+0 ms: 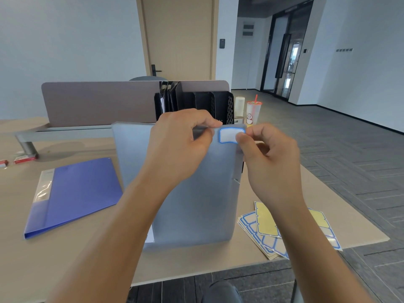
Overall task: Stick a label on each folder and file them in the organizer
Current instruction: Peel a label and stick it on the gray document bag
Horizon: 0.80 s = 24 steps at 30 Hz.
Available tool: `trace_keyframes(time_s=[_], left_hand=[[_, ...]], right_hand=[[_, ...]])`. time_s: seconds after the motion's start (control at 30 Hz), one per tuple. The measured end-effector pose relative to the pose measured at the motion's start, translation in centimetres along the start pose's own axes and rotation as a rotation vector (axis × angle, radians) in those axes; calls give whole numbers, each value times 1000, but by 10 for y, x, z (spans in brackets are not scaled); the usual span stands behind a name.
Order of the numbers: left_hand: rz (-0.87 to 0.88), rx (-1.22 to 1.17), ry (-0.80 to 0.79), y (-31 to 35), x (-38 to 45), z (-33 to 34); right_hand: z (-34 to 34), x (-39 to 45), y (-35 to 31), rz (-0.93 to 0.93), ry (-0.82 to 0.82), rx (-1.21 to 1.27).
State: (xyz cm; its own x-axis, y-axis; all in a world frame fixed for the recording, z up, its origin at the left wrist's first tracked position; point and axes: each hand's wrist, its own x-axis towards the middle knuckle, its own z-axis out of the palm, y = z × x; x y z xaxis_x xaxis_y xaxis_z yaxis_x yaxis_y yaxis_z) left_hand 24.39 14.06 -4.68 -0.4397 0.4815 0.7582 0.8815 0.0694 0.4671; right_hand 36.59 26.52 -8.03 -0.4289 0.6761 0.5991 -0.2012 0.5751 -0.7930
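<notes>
Both hands at the grey folder [192, 193]
Left hand [181, 145] grips its top edge; right hand [269, 154] pinches the blue-bordered label [229, 135].

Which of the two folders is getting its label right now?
The grey folder, held upright in both hands with a blue-bordered label at its top corner; the blue folder lies flat, untouched.

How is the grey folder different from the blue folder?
The grey folder is held up off the desk, gripped at its top by the left hand; the blue folder lies flat on the desk, untouched. The grey folder has a blue-bordered label near its top corner, pinched by the right hand; the blue folder shows no such label. Both are closed and outside the black organizer.
</notes>
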Motion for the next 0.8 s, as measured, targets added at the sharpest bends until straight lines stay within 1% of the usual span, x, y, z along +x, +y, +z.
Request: trace_keyframes(time_s=[0.43,0.53,0.8], left_hand=[[-32,9,6,-1,1,2],[-20,10,13,-2,1,2],[-1,21,10,-5,1,3]], right_hand=[[-3,-8,-6,-14,-57,47],[-5,-11,-8,-16,-45,70],[-3,-6,-3,4,-39,28]])
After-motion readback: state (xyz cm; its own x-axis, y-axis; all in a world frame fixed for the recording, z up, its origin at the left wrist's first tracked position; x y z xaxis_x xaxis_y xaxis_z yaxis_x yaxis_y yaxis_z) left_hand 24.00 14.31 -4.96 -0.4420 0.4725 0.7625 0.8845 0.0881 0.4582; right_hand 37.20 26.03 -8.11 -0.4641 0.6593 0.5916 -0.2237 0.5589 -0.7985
